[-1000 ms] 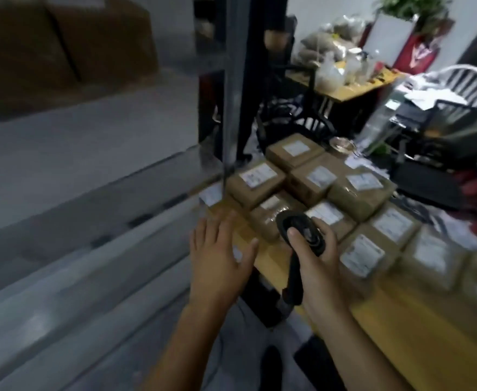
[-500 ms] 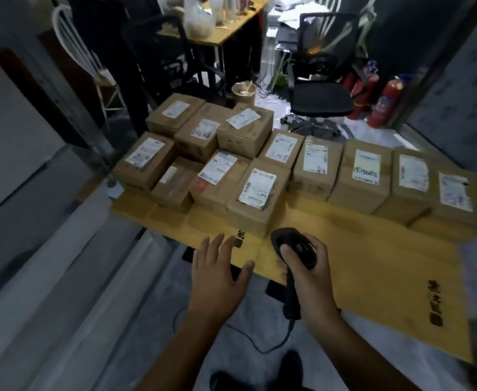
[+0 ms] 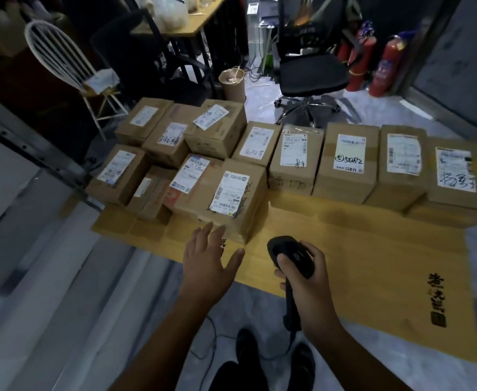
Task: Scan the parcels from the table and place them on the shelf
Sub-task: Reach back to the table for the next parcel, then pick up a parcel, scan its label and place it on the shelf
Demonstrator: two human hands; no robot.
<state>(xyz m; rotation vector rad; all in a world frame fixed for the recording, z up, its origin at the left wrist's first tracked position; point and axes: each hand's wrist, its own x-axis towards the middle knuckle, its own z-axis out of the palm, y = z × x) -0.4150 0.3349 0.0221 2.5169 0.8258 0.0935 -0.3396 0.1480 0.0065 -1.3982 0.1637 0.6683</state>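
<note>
Our left hand (image 3: 207, 259) is spread loose, right hand (image 3: 306, 280) gripping the scanner (image 3: 291, 256). Nearest parcel (image 3: 226, 198) sits just past our left fingers; looks stiff cardboard, probably light, so we'd grab its sides.

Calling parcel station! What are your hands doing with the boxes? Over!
Left hand open, fingertips at nearest parcel. Right hand grips scanner. Nothing blocking that parcel.
</note>
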